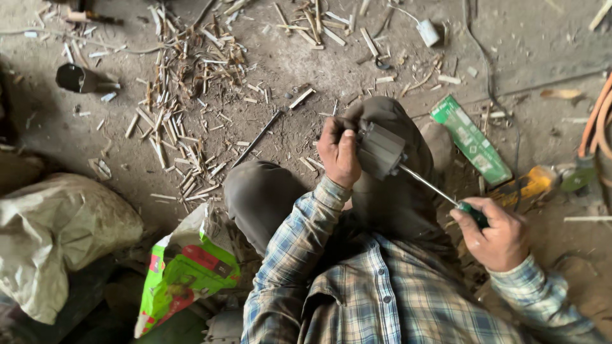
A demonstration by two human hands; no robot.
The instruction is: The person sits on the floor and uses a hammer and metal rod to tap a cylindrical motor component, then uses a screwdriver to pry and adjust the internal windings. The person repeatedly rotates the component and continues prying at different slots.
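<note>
- The dark ribbed cylinder (380, 150) was above the knee, clamped in the left hand (338, 155); its far end was hidden.
- The right hand (499, 233) gripped a screwdriver (428, 185), tip inside the cylinder.
- Wood chips (185, 95) crowded the floor (529, 38); a green box (470, 139) lay near.

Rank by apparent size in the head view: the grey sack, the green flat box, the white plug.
1. grey sack, largest, though nearest the camera.
2. green flat box.
3. white plug, smallest, farthest away.
</note>
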